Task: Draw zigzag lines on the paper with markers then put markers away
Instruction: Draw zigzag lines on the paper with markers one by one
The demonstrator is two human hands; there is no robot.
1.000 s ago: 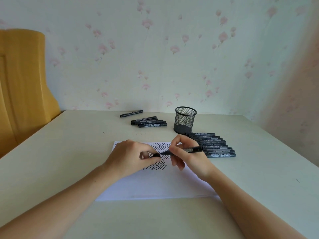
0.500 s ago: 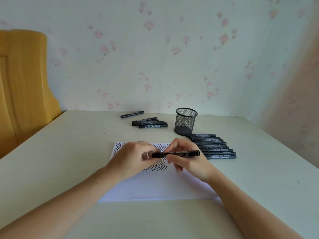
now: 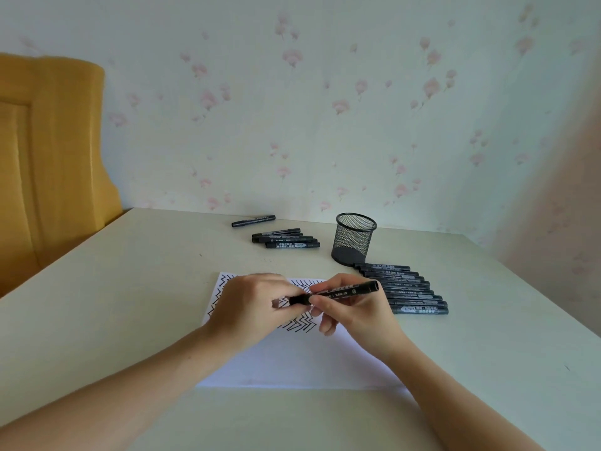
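Note:
A white sheet of paper (image 3: pixel 292 362) lies on the table, its far part covered with black zigzag lines (image 3: pixel 302 323). Both hands hover over it and share one black marker (image 3: pixel 341 291), held nearly level. My right hand (image 3: pixel 357 312) grips the barrel. My left hand (image 3: pixel 250 307) pinches the marker's left end, where the cap sits. A row of several black markers (image 3: pixel 406 289) lies just right of the paper. A black mesh pen cup (image 3: pixel 353 237) stands behind that row.
A small cluster of black markers (image 3: pixel 286 239) and a single marker (image 3: pixel 253 220) lie at the back of the table (image 3: pixel 113 304). A yellow wooden headboard (image 3: pixel 48 151) stands at the left. A flowered wall runs behind the table.
The marker's right end has lifted a little and the two hands have drawn closer along it. Nothing else on the table has moved.

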